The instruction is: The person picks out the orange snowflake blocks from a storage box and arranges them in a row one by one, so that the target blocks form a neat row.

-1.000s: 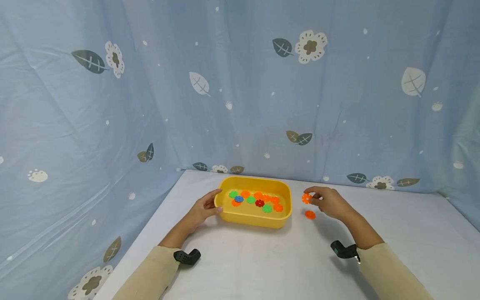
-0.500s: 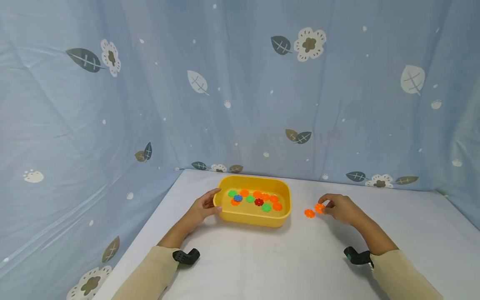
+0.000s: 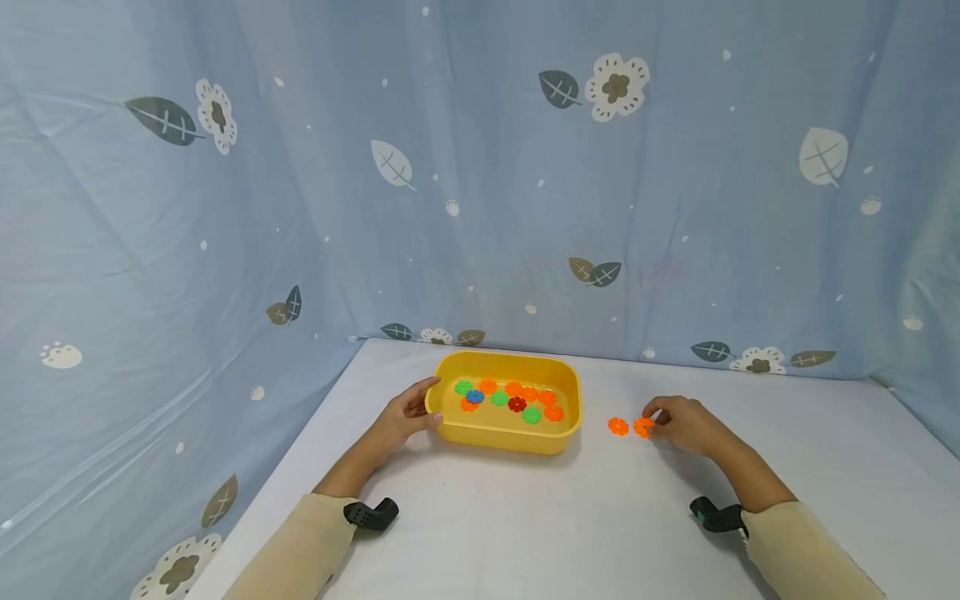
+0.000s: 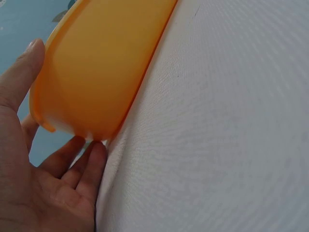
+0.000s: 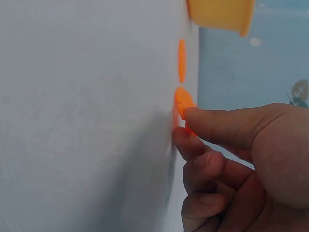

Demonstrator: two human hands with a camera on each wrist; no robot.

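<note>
Right hand (image 3: 686,423) pinched an orange disc (image 3: 642,427) in its fingers (image 5: 190,145), twin (image 3: 618,427) at nine o'clock, a light edge-hold looking wisest while the left hand (image 3: 401,421) gripped the tub (image 3: 498,440)!

A white-covered worktop (image 3: 525,517) fills the lower middle and lower right of the head view. On it, near the frame's centre, stands a yellow tray (image 3: 498,437). Right of the tray an orange flower disc (image 3: 618,426) lies flat. Just beyond, fingers (image 5: 200,169) pinch a second disc (image 3: 642,427), tilted; whether it touches the cover is unclear.
</note>
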